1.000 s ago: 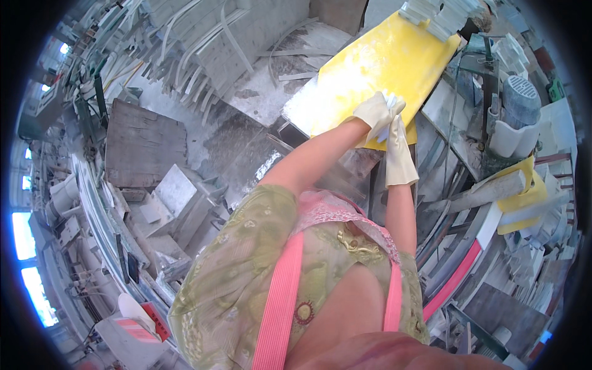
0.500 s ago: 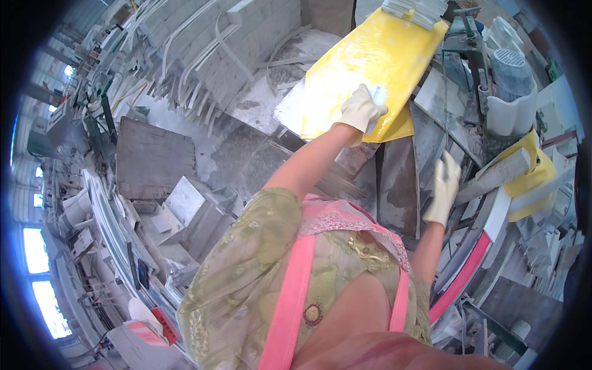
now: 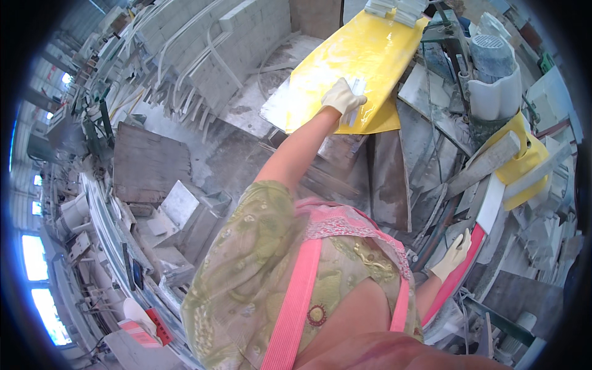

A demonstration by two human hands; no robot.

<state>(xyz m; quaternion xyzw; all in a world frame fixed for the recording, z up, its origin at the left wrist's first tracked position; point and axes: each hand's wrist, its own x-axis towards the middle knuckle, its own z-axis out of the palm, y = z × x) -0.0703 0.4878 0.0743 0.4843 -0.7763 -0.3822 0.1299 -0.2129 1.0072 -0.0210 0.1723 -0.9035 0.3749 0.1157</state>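
My left hand (image 3: pixel 341 98), in a cream glove, reaches far forward over a sloping yellow sheet (image 3: pixel 345 52). Its fingers are closed around a small pale grey-white strip (image 3: pixel 357 92) against the sheet's near part; whether it is one strip or a few cannot be made out. Patches of the sheet glisten as if wet. At the sheet's far end lies a stack of pale strips (image 3: pixel 398 11). My right hand (image 3: pixel 454 256), gloved likewise, is low at my right side with fingers stretched out, beside a white and pink edge (image 3: pixel 459 268). It holds nothing visible.
Long thin pale strips (image 3: pixel 185 80) lean against a block wall (image 3: pixel 246 31) at the far left. A brown board (image 3: pixel 151 163) lies to the left. On the right stand a whitish bucket-like container (image 3: pixel 495 98), a second yellow sheet (image 3: pixel 527 163) and a pale beam (image 3: pixel 484 163).
My right hand has dropped back toward my body, to the pink edge. My left hand still grips the pale strip on the yellow sheet. The whole view has shifted slightly.
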